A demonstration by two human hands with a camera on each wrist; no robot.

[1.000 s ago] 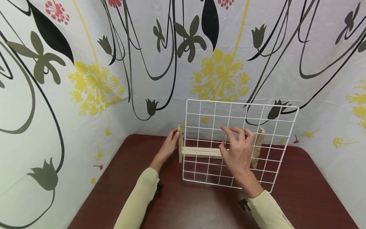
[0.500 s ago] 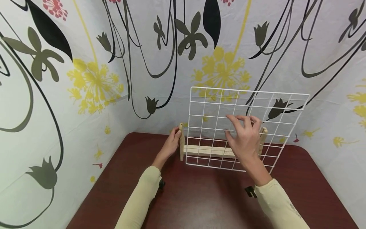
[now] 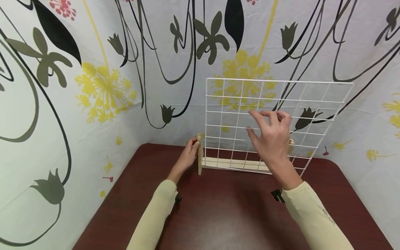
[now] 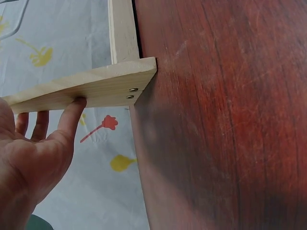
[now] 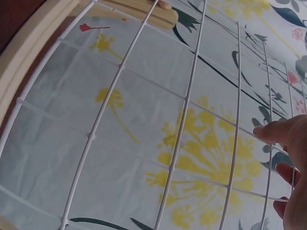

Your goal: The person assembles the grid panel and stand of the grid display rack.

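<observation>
In the head view my left hand (image 3: 186, 154) holds the left upright (image 3: 200, 154) of a pale wooden stand. The left wrist view shows the thumb on that board's outer face (image 4: 91, 93) and fingers reaching behind it, with two screw heads near its lower end. My right hand (image 3: 272, 139) grips a white wire grid panel (image 3: 231, 113), raised and tilted before the stand. Its fingertips meet the wires in the right wrist view. The panel's lower edge overlaps the stand's low crossbar (image 3: 218, 162); whether they touch I cannot tell. My right hand and the grid partly hide the right upright.
The stand rests toward the back of a dark red-brown table (image 3: 231, 211). A small black piece (image 3: 277, 195) lies by my right sleeve, and another (image 3: 178, 199) is partly behind my left sleeve. White flower-printed cloth (image 3: 175, 69) surrounds the table's back and sides.
My right hand has lifted the wire grid up and slightly right, so its lower edge went from in front of the stand to crossbar height. My left hand stays on the upright.
</observation>
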